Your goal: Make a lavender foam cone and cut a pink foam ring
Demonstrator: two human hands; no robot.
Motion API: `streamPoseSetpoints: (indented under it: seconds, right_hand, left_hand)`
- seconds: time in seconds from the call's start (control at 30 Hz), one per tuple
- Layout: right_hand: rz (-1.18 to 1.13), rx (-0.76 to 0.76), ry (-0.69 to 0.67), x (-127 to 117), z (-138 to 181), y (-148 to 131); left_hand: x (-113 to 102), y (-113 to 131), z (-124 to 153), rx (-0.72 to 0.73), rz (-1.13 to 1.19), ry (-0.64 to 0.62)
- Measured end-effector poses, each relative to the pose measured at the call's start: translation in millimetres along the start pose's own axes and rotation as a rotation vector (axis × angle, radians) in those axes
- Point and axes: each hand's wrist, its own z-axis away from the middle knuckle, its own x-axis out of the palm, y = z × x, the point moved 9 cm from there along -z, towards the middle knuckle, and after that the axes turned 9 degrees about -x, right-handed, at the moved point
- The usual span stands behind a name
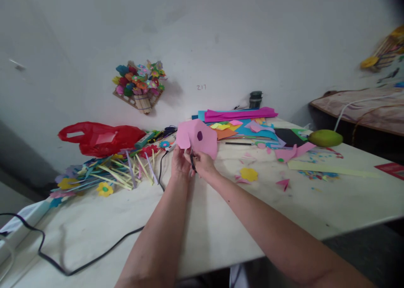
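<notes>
My left hand (180, 162) grips the lower left edge of a pink paper sheet (206, 141), which is raised above the table and has a dark hole in it. In my right hand (203, 164) is a pair of dark-handled scissors (192, 161). The scissors point up into the pink sheet, where a slit runs near its left part. Both hands are close together, fingers closed. To their right on the table lie a yellow paper flower (249, 174) and small pink scraps (283, 184).
Paper flowers and strips (120, 174) and a red plastic bag (101, 138) are on the left. A black cable (104, 253) crosses the table. Coloured sheets (240, 114), a black pencil (238, 144), a green fruit (325, 138) and paper bits lie to the back and right.
</notes>
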Motion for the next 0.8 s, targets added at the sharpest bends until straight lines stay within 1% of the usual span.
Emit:
streamPoseSetpoints:
  seconds: [0.2, 0.3, 0.37, 0.47, 0.7, 0.8]
  right_hand:
    - [-0.015, -0.041, 0.021, 0, -6, 6]
    - [-0.045, -0.058, 0.025, 2, -8, 8]
    - [-0.056, -0.062, 0.035, 2, -9, 8]
    - [-0.058, -0.052, 0.035, 1, -6, 6]
    - [-0.007, -0.021, -0.025, 0, -1, 5]
    - [0.000, -0.049, -0.046, 0, -2, 8]
  left_hand:
    - [3, 5, 2, 0.066, 0.019, -0.018]
    - [2, 7, 3, 0.096, 0.039, 0.014]
    - [1, 6, 4, 0.082, 0.040, 0.036]
    - [3, 5, 4, 0.058, 0.053, 0.024]
    - [-2, 18, 7, 0.106, 0.039, 0.036]
    - [-10, 28, 7, 0.142, 0.046, 0.084]
